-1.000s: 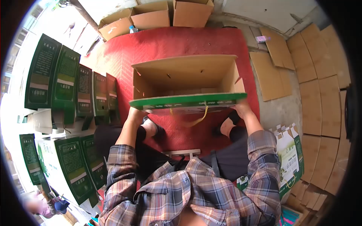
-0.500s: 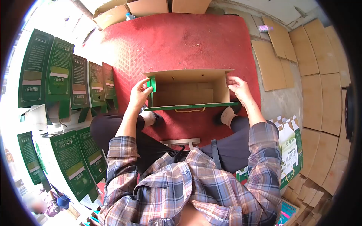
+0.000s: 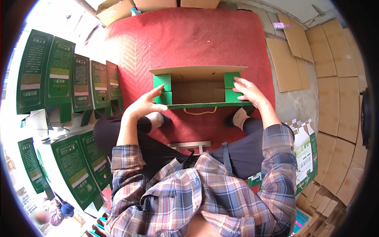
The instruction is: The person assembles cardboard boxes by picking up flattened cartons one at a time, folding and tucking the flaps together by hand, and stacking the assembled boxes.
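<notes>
An open cardboard box (image 3: 199, 89), brown inside and green outside, sits between my feet with its opening facing up. A rope handle (image 3: 200, 111) hangs on its near side. Green end flaps are folded inward on the left (image 3: 162, 82) and on the right (image 3: 233, 96). My left hand (image 3: 142, 106) is at the box's left end, fingers and thumb spread, the fingertips at the left flaps. At the other end my right hand (image 3: 252, 94) has its fingers stretched out against the right flaps. Neither hand grips anything.
Printed green cartons (image 3: 61, 75) stand in rows on my left. To my right are a white-and-green carton (image 3: 306, 154) and stacked brown cardboard (image 3: 327, 106). Flat cardboard sheets (image 3: 286, 65) lie beside the red mat (image 3: 197, 43). Another person (image 3: 53, 211) shows at lower left.
The green end flaps have folded inward at both ends of the box. My left hand has let go of the left flap and spread open; my right fingers have shifted onto the right flaps.
</notes>
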`<state>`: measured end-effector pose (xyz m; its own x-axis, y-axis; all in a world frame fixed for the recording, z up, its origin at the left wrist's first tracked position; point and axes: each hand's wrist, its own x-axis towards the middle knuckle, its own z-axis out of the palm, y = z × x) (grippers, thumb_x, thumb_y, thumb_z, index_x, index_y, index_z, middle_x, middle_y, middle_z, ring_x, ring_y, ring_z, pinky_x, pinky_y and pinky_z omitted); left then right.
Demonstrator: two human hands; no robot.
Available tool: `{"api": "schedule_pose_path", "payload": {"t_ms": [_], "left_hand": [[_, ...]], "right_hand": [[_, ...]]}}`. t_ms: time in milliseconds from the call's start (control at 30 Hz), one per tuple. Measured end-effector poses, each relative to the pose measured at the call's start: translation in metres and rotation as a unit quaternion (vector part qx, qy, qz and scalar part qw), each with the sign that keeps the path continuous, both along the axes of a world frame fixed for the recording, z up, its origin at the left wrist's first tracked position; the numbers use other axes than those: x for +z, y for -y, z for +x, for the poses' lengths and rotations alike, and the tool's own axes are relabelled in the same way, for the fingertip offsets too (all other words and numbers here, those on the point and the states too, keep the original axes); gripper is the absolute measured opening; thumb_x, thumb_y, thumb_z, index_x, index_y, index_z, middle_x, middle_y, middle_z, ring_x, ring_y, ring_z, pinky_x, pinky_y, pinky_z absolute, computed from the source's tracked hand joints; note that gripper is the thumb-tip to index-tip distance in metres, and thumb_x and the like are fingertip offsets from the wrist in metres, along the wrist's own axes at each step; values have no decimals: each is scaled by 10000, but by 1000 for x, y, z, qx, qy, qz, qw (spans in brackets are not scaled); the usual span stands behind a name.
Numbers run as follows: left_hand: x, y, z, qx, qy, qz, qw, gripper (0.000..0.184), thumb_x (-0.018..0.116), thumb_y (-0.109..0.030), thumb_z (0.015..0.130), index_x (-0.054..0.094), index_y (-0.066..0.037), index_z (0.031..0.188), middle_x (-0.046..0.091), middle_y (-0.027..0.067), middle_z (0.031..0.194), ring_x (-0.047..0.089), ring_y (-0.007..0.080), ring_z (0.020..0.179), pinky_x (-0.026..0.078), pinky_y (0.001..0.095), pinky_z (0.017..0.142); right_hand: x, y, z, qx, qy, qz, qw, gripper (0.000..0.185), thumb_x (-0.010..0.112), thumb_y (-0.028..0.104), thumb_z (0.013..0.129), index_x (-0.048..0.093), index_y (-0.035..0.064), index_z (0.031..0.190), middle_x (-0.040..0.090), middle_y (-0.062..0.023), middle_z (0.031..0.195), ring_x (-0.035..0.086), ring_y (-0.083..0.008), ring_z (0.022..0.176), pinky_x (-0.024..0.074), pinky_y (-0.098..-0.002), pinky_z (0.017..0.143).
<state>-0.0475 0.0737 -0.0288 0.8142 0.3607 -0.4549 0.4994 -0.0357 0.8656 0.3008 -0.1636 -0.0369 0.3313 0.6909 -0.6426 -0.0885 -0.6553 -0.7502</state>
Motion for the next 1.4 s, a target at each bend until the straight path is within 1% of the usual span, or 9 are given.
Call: {"api": "schedule_pose_path", "payload": {"t_ms": [100,167,233,300,500,600,733,833,1400], "left_hand": [[-5,-1,17,51,-39,65,996,633,702,-230,851,435,-2,1377,503,167,1363,488,230,1246,399,351,1018],[-25,-3,22,139,-20,46,989,523,701,-265,852,544,-6,1279,615,171,1212,590,232,1104,475,330,907],[-40,-3,28,144,-39,130,980,406,690,-237,845,611,-44,1194,657,159,1088,622,272,1017,486,356,869],[-53,-1,35,118,-25,240,963,346,688,-217,829,633,-54,1129,650,158,1026,618,294,967,487,376,840],[-54,13,50,98,3,560,823,153,700,-201,741,666,-97,848,590,101,888,553,315,920,452,418,808],[-59,17,51,97,42,569,816,104,692,-173,722,664,-89,778,583,89,873,550,301,922,435,428,816],[-36,40,44,-21,52,531,845,635,814,-372,607,615,-80,1135,538,118,1072,489,305,1069,357,455,955],[-35,56,47,-73,-17,562,824,819,860,-327,548,508,-112,1256,503,128,1163,455,305,1137,326,479,979],[-46,43,53,-89,6,496,864,781,839,-284,516,530,-141,1219,520,111,1091,479,307,1087,365,458,946]], "right_hand": [[-6,-2,2,6,29,29,999,636,585,347,932,340,48,1438,481,-155,1372,544,-239,1183,482,-359,901],[-13,-3,0,-20,55,85,995,562,635,337,895,476,52,1352,577,-149,1277,579,-255,1140,460,-353,939],[-16,-3,-2,36,247,40,967,506,683,303,843,553,68,1272,625,-147,1195,610,-273,1075,464,-347,929],[-9,0,-12,147,459,34,876,489,743,284,753,594,96,1179,606,-135,1159,551,-305,1115,462,-397,924],[-9,5,-56,276,548,29,789,871,863,246,578,440,91,1323,432,-105,1359,382,-299,1289,322,-480,1071],[-19,3,-61,284,567,29,773,910,869,191,553,406,79,1328,433,-106,1332,388,-292,1276,304,-490,1084],[-24,-1,-58,273,578,58,767,768,814,119,594,442,54,1262,470,-135,1247,437,-296,1205,317,-471,1068],[-27,-2,-56,274,580,83,763,660,741,69,634,464,34,1231,495,-143,1209,461,-301,1169,345,-458,1028],[-34,-2,-48,288,570,92,764,604,668,41,627,485,22,1202,512,-146,1134,474,-317,1096,368,-428,942]]}}
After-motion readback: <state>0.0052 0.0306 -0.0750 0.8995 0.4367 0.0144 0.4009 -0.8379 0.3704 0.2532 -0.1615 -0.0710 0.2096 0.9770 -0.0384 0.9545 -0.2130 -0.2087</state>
